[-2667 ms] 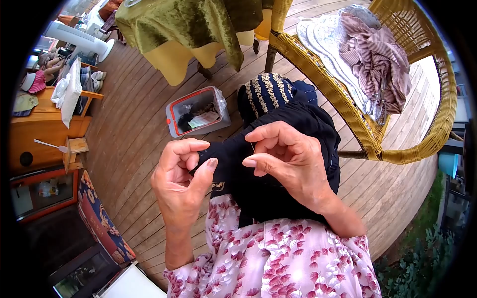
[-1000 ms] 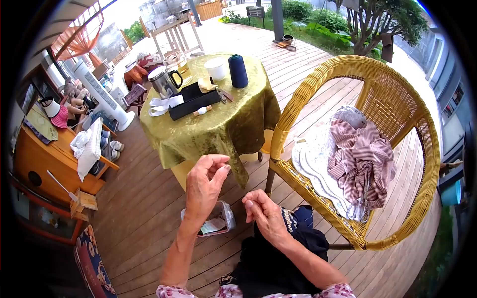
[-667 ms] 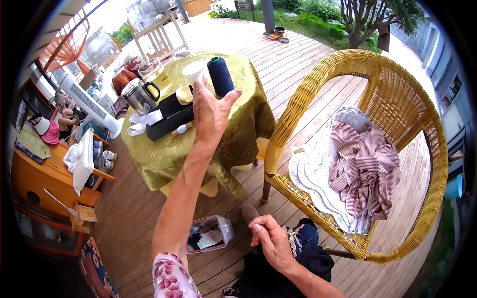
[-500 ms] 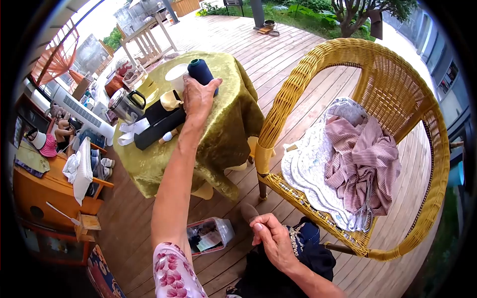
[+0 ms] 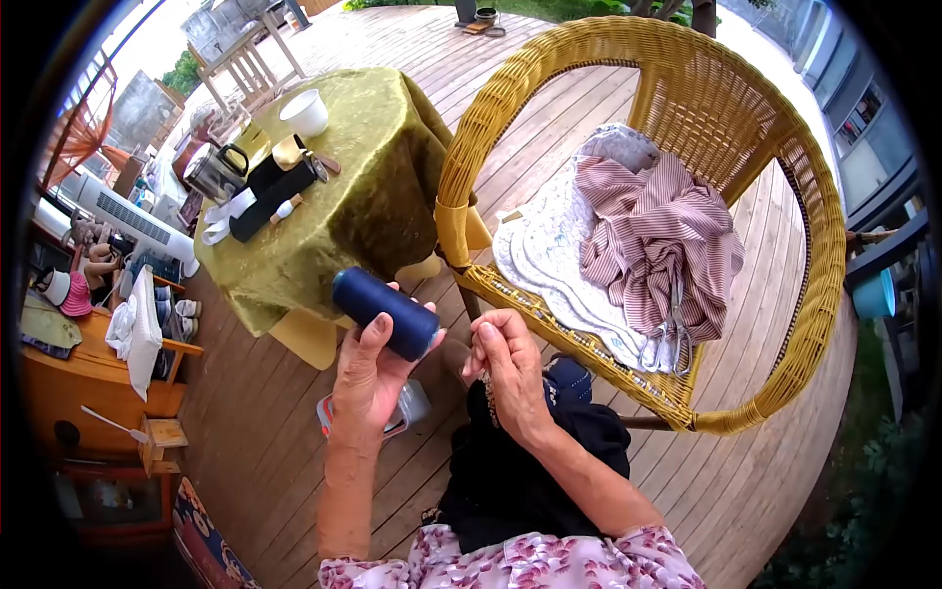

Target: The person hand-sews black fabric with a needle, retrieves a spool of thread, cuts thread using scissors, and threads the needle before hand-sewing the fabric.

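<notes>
A large spool of dark blue thread (image 5: 381, 309) rests tilted in my left hand (image 5: 368, 378), its fingers and thumb around the lower end. Just right of the spool, my right hand (image 5: 510, 373) is pinched closed; whatever its fingertips hold is too small to make out. Black cloth (image 5: 530, 481) lies over my lap beneath my right hand. Below and behind my left hand, a plastic box (image 5: 407, 407) stands on the floor, partly hidden.
A round table with a green cloth (image 5: 373, 128) bears a white cup (image 5: 305, 113), a steel mug (image 5: 214, 174) and a black case (image 5: 270, 196). On the wicker chair (image 5: 775, 393) at right lie striped cloth (image 5: 667, 231) and scissors (image 5: 675, 329). A white fan (image 5: 137, 228) stands left.
My left hand has taken the blue spool off the table and brought it back beside my right hand. My right hand stays pinched. The view has tilted down and turned right.
</notes>
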`<state>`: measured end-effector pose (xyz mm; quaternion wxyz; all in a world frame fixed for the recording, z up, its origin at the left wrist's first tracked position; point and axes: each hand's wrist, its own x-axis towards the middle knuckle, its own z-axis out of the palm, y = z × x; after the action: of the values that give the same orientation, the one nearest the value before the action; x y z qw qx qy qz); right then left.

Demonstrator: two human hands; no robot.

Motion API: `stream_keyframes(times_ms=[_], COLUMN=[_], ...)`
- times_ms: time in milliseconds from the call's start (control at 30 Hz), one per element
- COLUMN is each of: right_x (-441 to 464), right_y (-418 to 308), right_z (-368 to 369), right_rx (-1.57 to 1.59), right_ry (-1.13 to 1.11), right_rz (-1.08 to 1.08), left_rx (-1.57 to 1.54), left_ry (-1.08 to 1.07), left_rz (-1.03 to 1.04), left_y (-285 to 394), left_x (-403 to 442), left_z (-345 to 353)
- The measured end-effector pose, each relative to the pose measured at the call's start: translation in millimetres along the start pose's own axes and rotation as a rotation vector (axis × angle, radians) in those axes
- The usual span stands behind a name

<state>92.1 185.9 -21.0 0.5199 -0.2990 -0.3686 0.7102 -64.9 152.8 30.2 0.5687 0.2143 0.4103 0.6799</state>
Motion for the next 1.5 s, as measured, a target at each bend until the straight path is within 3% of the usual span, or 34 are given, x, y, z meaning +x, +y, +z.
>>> stream_keyframes(times_ms=[100,333,467,700,767,867,933,1100,1167,1500], right_x=[-9.2,-91.9,-124.1,-133.7,-129.6,-129.4,-129.0,-125.2,-126.2,-130.2], right_y=[-3.5,-57.7,-62.6,-41.5,-37.0,-29.6,-21.2,-12.5,-11.9,-9.3], right_z=[-2.7,-11.0,-22.8,-9.6,-4.7,2.4,4.6,11.2,11.7,10.1], right_rx=[0.103,-0.273,-0.54,-0.702,-0.787,-0.996,-0.995,-0.976,-0.972,-0.973], right_ry=[0.021,-0.067,-0.12,-0.185,-0.246,-0.307,-0.324,-0.34,-0.339,-0.334], right_rz=[-0.031,0.011,-0.114,-0.096,-0.141,-0.357,-0.399,-0.438,-0.412,-0.349], left_rx=[-0.425,-0.242,-0.221,-0.544,-0.434,-0.573,-0.633,-0.648,-0.785,-0.647], left_ry=[-0.053,-0.193,-0.236,-0.28,-0.14,-0.137,-0.221,-0.127,-0.225,-0.08], left_rz=[-0.184,-0.09,-0.08,-0.095,-0.115,-0.095,-0.028,-0.029,-0.017,-0.01], left_y=[-32.9,-57.1,-63.2,-76.1,-70.3,-66.7,-72.5,-68.2,-73.7,-65.0], left_x=[-53.4,-107.8,-116.4,-128.8,-132.4,-132.9,-130.1,-125.8,-123.3,-131.3], left_z=[-9.3,-7.2,-14.2,-38.6,-37.6,-42.8,-51.4,-53.5,-60.0,-57.2])
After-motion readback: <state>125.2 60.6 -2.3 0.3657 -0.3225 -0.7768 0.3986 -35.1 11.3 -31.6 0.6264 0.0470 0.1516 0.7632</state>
